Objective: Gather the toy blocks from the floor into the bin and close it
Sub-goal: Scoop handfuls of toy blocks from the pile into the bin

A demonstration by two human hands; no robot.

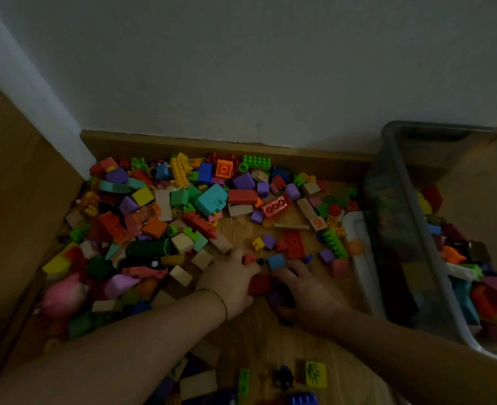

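Left hand [230,279], right hand [303,285] flanking red block [259,284], toy blocks [212,199], bin [415,217]

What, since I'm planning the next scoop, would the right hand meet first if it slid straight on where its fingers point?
The right hand would likely meet the light blue cube just past its fingertips; the dim picture leaves depth unsure.

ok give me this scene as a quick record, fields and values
left hand: grips red block
right hand: over dark blocks, grip unclear
bin: right side, lid off, partly filled
loose blocks: big pile left of bin
task status: most blocks not yet in bin
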